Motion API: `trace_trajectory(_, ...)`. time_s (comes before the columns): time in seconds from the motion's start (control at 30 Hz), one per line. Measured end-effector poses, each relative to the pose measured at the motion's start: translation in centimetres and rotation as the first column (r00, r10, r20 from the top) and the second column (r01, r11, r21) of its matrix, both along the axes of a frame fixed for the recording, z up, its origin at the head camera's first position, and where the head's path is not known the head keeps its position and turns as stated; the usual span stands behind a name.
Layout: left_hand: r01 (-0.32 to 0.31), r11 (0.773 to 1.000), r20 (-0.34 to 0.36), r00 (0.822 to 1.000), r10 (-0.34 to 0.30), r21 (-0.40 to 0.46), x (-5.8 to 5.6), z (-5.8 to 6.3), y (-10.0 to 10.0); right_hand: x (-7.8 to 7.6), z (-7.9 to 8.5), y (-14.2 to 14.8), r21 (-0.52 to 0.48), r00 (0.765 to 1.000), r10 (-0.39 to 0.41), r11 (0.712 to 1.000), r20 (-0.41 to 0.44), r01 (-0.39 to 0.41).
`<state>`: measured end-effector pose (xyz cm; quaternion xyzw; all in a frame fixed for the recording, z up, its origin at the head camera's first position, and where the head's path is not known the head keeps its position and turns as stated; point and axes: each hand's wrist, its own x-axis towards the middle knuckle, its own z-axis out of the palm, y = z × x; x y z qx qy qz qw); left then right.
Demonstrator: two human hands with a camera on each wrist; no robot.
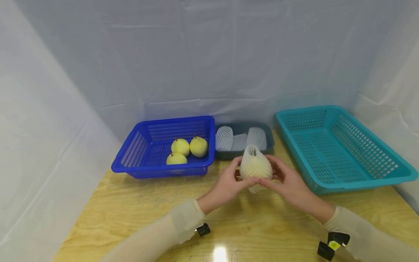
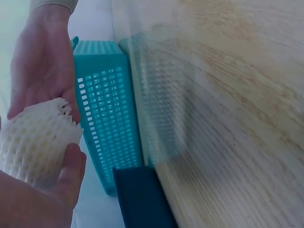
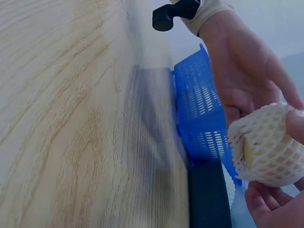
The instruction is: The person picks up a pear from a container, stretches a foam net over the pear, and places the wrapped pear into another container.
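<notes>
A pale yellow pear in a white foam net sleeve (image 1: 256,168) is held up over the table between both hands, its stem showing at the sleeve's top opening. My left hand (image 1: 227,183) grips it from the left and my right hand (image 1: 292,185) from the right, with the thumbs almost meeting on the near side. The right wrist view shows bare pear skin (image 3: 263,151) at the sleeve's lower end. In the left wrist view the netted sleeve (image 2: 35,142) wraps closely round the fruit.
On the left stands a blue basket (image 1: 163,171) with three bare pears (image 1: 198,146). Behind the hands, a dark tray (image 1: 269,136) holds several foam sleeves (image 1: 224,138). A teal basket (image 1: 327,153) is at the right. White sheeting (image 1: 209,54) rises behind the wooden table (image 1: 137,203).
</notes>
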<state>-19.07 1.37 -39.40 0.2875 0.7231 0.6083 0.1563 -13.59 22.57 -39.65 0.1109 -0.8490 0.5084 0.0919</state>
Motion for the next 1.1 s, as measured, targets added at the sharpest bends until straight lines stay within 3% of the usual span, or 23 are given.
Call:
trace_trajectory(0.23,-0.027,1.000,0.046,0.999,0.026,0.016,-0.1,-0.3,0.2,0.4,0.3,-0.7,0.006,0.998,-0.003,1.000,-0.059,0.003)
trace_trajectory(0.43,-0.039,0.999,0.032,0.999,0.038,0.025,-0.3,-0.5,0.2,0.5,0.5,-0.7,0.022,0.999,-0.025,0.999,-0.027,0.026)
trace_trajectory(0.57,-0.020,0.998,0.016,1.000,0.019,0.052,-0.5,-0.7,0.1,0.3,0.4,-0.1,0.016,1.000,0.000,1.000,0.013,0.000)
trace_trajectory(0.8,0.044,0.994,0.049,0.998,-0.049,0.099,-0.6,-0.6,-0.4,-0.1,0.5,0.8,-0.101,0.989,0.134,0.987,0.060,-0.128)
trace_trajectory(0.9,0.076,0.990,0.060,0.995,-0.084,0.120,-0.6,-0.6,-0.5,-0.1,0.5,0.8,-0.097,0.979,0.193,0.978,0.071,-0.186)
trace_trajectory(1.1,0.078,0.991,-0.008,0.997,-0.078,0.105,-0.7,-0.8,-0.6,0.1,0.3,0.5,-0.088,0.969,0.230,0.971,0.089,-0.222)
